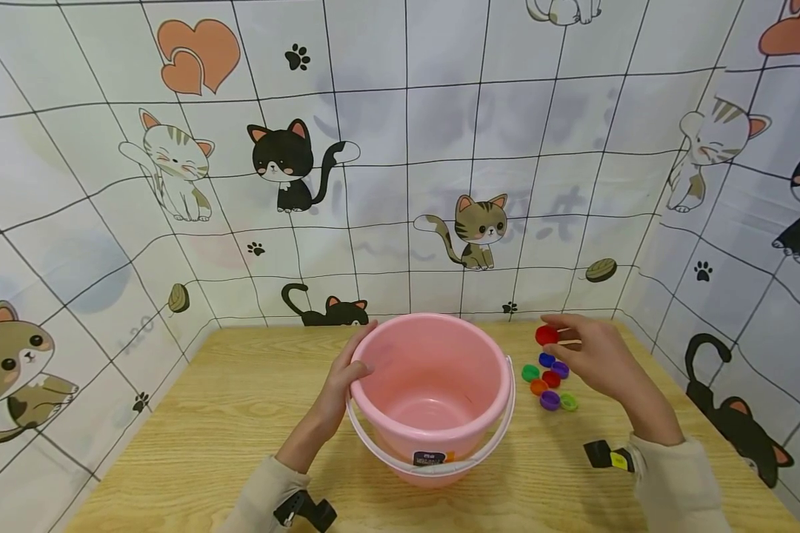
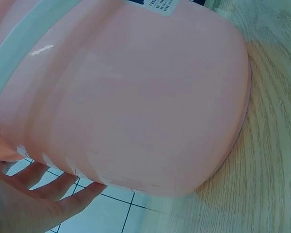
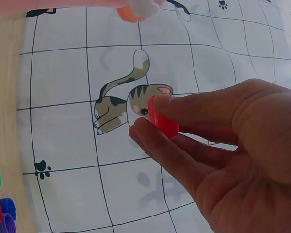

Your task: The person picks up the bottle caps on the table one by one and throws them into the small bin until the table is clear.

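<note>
A pink bucket (image 1: 433,363) stands upright on the wooden table, its white handle (image 1: 433,468) hanging down in front. At the bucket's left rim, my left hand (image 1: 335,386) grips with the thumb over the edge and the fingers outside against the wall. Over the table right of the bucket, my right hand (image 1: 596,357) pinches a red bottle cap (image 3: 163,118) between thumb and fingers. Below that hand lie several loose caps: a green cap (image 1: 530,373), an orange cap (image 1: 538,387), a purple cap (image 1: 550,400) and others in blue, red and light green.
The wooden table (image 1: 240,414) reaches back to a white gridded wall covering (image 1: 407,148) printed with cartoon cats, which also runs along the left and right sides. A dark label (image 1: 430,458) is on the bucket's front.
</note>
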A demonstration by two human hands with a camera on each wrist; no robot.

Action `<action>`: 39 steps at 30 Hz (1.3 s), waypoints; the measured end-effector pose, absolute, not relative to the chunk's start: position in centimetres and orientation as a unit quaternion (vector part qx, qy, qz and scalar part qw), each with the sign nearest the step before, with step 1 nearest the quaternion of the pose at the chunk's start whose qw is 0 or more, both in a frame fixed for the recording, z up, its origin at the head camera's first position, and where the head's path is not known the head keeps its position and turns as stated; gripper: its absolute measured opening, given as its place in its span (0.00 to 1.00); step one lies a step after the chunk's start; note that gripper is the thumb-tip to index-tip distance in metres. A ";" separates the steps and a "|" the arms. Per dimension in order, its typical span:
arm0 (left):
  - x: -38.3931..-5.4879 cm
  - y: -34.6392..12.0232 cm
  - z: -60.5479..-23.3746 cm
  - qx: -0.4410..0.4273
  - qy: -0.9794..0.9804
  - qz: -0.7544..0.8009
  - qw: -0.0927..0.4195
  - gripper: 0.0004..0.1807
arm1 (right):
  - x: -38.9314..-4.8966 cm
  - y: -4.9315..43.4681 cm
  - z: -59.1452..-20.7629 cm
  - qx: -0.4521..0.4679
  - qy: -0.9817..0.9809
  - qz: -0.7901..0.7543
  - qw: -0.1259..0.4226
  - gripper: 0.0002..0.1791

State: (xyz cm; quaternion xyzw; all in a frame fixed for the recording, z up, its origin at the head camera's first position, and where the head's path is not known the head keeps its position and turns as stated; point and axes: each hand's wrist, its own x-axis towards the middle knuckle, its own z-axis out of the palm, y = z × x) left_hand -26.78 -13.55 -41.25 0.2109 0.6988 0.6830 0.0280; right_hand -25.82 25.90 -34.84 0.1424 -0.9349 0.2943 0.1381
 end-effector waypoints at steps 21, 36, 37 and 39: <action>-26.7 -13.5 -41.3 0.211 0.700 0.682 0.028 0.40 | -24.3 24.8 -33.6 0.191 -0.909 0.310 0.203 0.23; -26.7 -13.4 -41.1 0.207 0.702 0.681 0.024 0.40 | -24.0 24.0 -33.6 0.208 -0.901 0.298 0.236 0.22; -26.7 -13.4 -41.1 0.207 0.702 0.681 0.023 0.40 | -24.0 24.0 -33.6 0.210 -0.900 0.297 0.237 0.22; -26.7 -13.4 -41.1 0.206 0.701 0.682 0.022 0.40 | -24.0 23.9 -33.5 0.218 -0.898 0.299 0.238 0.22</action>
